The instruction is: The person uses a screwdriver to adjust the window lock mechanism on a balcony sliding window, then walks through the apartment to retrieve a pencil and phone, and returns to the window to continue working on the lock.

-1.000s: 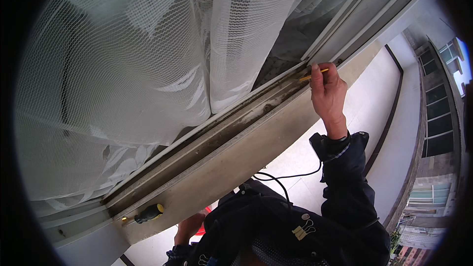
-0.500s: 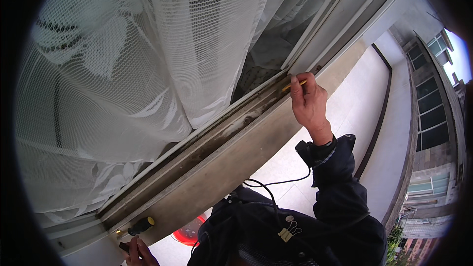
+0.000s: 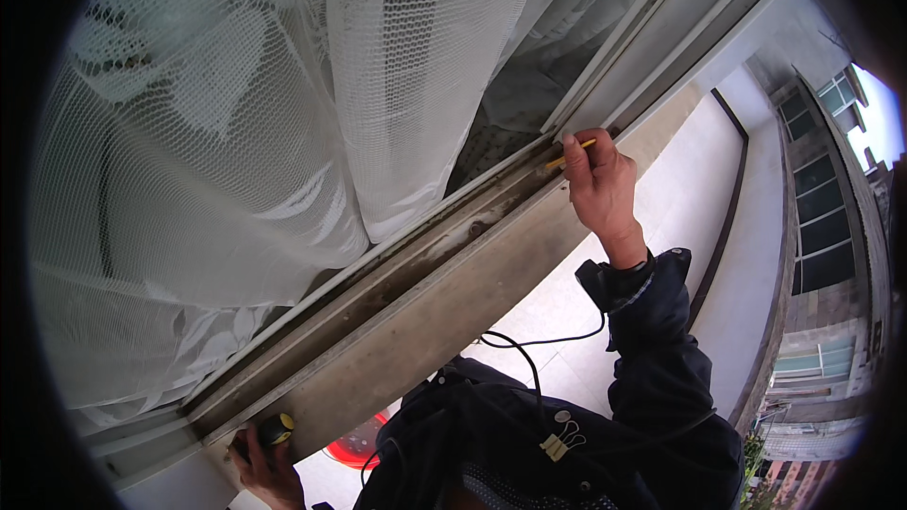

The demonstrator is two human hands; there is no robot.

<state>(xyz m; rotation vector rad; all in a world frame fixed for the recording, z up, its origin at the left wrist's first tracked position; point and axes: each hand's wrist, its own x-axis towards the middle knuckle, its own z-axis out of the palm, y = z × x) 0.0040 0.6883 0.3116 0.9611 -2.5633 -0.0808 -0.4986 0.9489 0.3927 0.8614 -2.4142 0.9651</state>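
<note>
Left hand (image 3: 267, 467) at the lower edge, fingers wrapped around a black-and-yellow tool handle (image 3: 276, 429) that sits at the low end of the window track (image 3: 397, 269). White mesh curtain (image 3: 236, 132) hangs behind the glass above the dirty track; concrete sill (image 3: 444, 316) runs just below it. Black cable (image 3: 529, 345) loops over the dark jacket (image 3: 567, 434). Right hand (image 3: 602, 189) up at the track's far end, pinched shut on a thin yellow pencil (image 3: 570, 154), tip touching the frame.

My one view sits on the head, a fisheye looking down close over the window track (image 3: 397, 274) and both forearms.
</note>
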